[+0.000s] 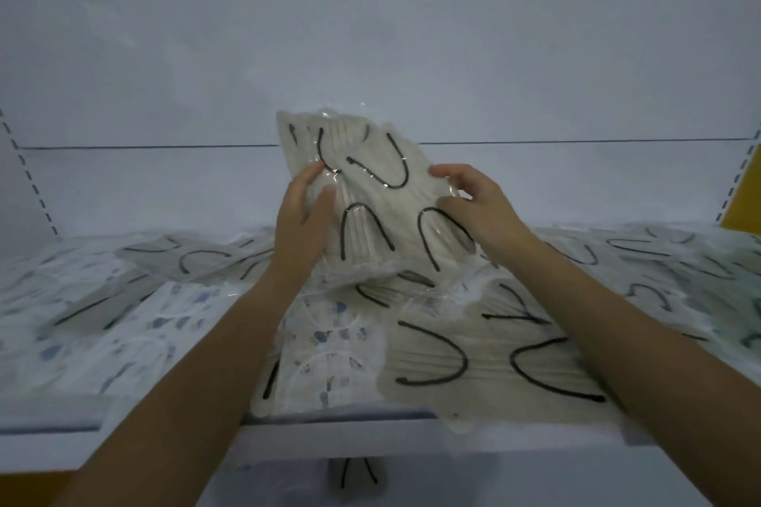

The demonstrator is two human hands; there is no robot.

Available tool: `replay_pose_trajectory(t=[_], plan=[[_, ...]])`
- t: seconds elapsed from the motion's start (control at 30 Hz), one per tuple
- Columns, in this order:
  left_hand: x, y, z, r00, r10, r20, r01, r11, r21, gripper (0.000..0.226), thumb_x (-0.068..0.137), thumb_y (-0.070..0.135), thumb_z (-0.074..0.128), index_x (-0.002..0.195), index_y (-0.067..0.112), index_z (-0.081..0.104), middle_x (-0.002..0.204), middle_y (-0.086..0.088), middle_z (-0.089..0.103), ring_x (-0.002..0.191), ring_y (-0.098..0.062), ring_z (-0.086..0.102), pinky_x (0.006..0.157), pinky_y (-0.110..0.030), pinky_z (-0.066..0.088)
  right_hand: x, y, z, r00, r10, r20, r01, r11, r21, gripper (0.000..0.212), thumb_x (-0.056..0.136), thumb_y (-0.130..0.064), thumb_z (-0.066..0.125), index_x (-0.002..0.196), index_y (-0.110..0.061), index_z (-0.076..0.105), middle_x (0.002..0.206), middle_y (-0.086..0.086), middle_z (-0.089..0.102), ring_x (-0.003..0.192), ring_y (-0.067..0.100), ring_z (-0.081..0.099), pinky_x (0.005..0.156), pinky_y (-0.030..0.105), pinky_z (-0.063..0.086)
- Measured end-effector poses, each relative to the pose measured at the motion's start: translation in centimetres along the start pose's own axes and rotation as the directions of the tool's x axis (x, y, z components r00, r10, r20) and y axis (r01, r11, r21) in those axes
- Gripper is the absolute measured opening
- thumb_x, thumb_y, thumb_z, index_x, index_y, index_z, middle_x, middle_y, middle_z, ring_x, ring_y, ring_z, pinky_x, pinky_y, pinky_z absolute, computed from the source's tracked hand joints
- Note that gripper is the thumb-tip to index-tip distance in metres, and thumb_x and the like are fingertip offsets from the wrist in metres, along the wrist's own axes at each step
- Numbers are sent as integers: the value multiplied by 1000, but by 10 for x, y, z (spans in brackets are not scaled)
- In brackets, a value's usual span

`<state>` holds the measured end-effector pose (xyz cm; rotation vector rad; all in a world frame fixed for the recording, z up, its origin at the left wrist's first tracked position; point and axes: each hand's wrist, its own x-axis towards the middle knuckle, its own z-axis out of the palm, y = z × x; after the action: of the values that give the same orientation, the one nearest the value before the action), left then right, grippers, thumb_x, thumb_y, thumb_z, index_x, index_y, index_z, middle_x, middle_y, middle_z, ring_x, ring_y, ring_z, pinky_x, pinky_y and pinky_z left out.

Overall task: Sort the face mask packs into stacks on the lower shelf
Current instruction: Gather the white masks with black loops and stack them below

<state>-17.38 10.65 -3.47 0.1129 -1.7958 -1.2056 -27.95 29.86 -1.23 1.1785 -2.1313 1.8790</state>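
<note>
Shelf (329, 430) blurred | left grip (302, 214), right grip (473, 204) clasp beige packs (370, 193)

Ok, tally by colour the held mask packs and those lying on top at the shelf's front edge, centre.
Beige bundle, black loops, held by left hand and right hand: 1
Beige pack on shelf: 1
Blue-printed white pack: 1
Total: 3; packs underneath are too unclear to count.
</note>
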Motion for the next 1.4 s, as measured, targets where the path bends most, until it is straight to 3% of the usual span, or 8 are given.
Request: replay_pose_trajectory(t=[0.1,0.37,0.67,0.8,0.9,1.0,1.2,1.4], plan=[[2,9,0,990,-140,-3,137,975,-177,30,96,37,42,119,27,59,128,4,56,122,-11,50,109,-35,36,6,-23,1,971,-45,234,103,964,-244,50,88,3,51,125,-30,45,96,-4,47,72,19,51,74,25,46],[-5,23,-3,989,-104,105,123,973,-196,30,99,27,44,127,20,53,127,9,52,117,-2,47,100,-16,35,31,-64,-4,889,3,458,389,523,-758,64,88,-1,47,145,-21,27,114,5,61,100,23,56,84,26,38],[-10,14,-2,963,54,265,-36,997,-75,48,86,5,64,129,18,50,125,10,53,106,13,50,90,-2,37,37,-57,50,713,-599,365,597,245,-764,51,77,-11,54,127,-5,55,114,18,60,106,32,52,94,38,32],[-5,10,-2,990,29,140,-19,997,-68,48,88,2,59,133,16,46,130,9,48,120,1,43,101,-12,35,19,-50,41,930,-336,-149,135,690,-711,70,85,-19,63,145,-10,29,141,21,33,129,36,35,105,44,32],[-5,9,-3,997,26,66,-20,996,-86,46,90,2,56,133,14,46,132,8,47,124,-4,41,104,-14,34,8,-45,34,977,185,-106,-204,957,-209,76,86,-16,63,148,-19,18,139,11,34,118,25,44,85,28,43],[-4,10,-2,993,84,85,-73,989,-129,52,90,1,55,137,16,39,136,11,41,128,0,35,108,-13,30,4,-40,40,967,248,-50,-252,964,-86,77,86,-8,62,147,-21,17,126,0,42,101,16,48,65,17,41],[3,11,-7,969,-8,245,85,949,-304,85,91,-7,44,148,32,-5,141,-9,41,97,-7,59,83,-22,50,6,-43,50,967,252,20,-253,967,39,75,92,-5,51,150,-17,6,124,9,54,110,23,56,100,44,45],[30,27,-11,870,-183,457,80,969,236,70,92,-2,44,147,7,3,131,-4,36,123,-20,41,93,-21,38,-3,-51,65,998,66,7,-63,981,-182,76,89,-2,44,150,-14,0,129,5,47,107,21,56,95,40,49]])
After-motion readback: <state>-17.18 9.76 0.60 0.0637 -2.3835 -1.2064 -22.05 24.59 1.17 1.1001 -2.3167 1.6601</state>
